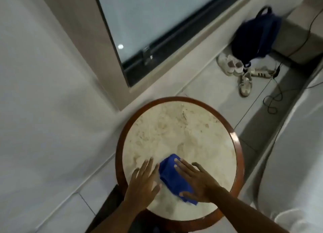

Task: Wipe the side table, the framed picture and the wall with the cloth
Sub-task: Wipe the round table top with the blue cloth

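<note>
Cloth (172, 176), blue and bunched, lies on the side table (180, 133) near its front edge. Right hand (197, 182) presses flat on it, fingers spread. Left hand (142, 183) rests open on the tabletop, touching the cloth's left side.

Lay bunched, vivid blue cloth (172, 176), on near part of round side table (234, 162): mottled cream stone top, glossy reddish-brown rim.

Both forearms are bare, left hand (142, 185) and right hand (199, 183) seemingly without rings or sleeves.
</note>
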`<state>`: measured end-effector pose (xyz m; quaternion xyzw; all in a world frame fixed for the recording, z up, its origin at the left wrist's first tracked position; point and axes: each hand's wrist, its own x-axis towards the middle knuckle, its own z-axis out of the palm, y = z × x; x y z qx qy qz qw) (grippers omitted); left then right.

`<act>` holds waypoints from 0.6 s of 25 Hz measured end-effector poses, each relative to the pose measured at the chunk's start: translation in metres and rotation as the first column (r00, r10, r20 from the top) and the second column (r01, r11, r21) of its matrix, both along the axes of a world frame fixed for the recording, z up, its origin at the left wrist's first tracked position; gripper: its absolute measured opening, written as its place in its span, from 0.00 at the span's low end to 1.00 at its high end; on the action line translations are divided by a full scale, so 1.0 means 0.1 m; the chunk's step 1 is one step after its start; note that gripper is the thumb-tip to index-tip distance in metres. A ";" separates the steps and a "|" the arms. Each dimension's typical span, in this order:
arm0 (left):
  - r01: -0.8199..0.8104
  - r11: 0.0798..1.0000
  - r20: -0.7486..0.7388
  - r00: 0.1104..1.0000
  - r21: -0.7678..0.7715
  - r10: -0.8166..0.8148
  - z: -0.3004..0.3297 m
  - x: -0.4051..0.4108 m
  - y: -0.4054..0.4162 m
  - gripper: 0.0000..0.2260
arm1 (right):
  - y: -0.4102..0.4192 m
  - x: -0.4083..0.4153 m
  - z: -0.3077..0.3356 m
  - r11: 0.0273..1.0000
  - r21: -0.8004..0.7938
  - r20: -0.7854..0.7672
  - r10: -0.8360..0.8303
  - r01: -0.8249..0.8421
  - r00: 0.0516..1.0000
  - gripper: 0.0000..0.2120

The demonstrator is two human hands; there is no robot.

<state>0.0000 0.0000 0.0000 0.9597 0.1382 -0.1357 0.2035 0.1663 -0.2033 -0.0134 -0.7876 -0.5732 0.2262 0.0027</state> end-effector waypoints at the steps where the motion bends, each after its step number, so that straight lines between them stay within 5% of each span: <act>1: 0.028 0.999 -0.026 0.999 0.023 -0.027 -0.32 0.04 -0.05 0.33 | -0.01 -0.04 -0.30 0.998 -0.034 0.005 0.057 -0.056 0.998 0.42; 8: -0.010 0.984 0.118 0.993 0.180 -0.012 -1.33 0.27 -0.34 0.29 | 0.05 -0.34 -1.30 0.945 0.272 0.111 -0.217 0.180 0.970 0.28; 15: 0.022 0.995 -0.036 0.999 0.101 -0.018 -0.59 0.31 -0.21 0.25 | 0.36 -0.20 -0.59 0.910 0.353 0.070 -0.258 0.218 0.964 0.22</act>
